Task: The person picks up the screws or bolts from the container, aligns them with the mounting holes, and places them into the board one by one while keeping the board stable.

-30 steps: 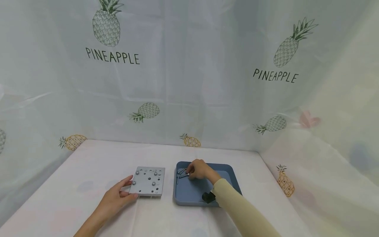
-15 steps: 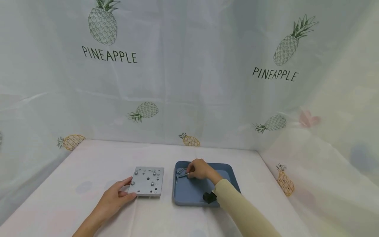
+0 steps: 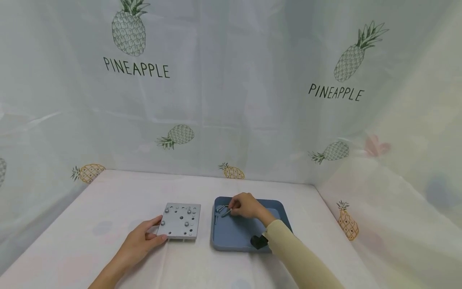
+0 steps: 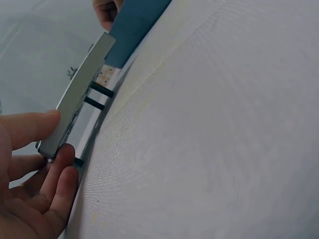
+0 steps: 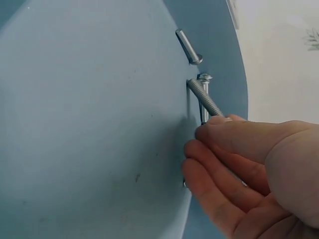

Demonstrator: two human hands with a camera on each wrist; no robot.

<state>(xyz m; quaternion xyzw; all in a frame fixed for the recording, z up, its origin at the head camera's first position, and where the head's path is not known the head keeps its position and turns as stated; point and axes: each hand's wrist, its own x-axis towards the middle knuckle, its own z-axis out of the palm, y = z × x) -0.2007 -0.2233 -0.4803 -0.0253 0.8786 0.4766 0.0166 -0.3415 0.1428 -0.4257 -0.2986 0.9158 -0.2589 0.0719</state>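
Note:
My left hand [image 3: 138, 241] grips the left edge of a square silver metal plate [image 3: 173, 229] with holes and several screws in its top. In the left wrist view the thumb lies on the plate's [image 4: 82, 82] upper face and the fingers reach beneath it; dark legs [image 4: 102, 89] stick out below. In the blue tray [image 3: 238, 237], my right hand [image 3: 245, 205] pinches a threaded screw [image 5: 203, 95] between thumb and fingertips. Its head end is hidden by the fingers. Close by lie a loose screw [image 5: 188, 47] near the wall and another screw [image 5: 203, 109] behind the held one.
The tray stands right of the plate with a gap between them. A white cloth [image 3: 195, 265] covers the table. Behind it hangs a pineapple-print curtain [image 3: 231, 100]. A black wrist device [image 3: 258, 241] sits at the right sleeve [image 3: 299, 253].
The right hand has shifted slightly right, and the pinched screw has turned to a steeper slant. The left hand still holds the plate in place.

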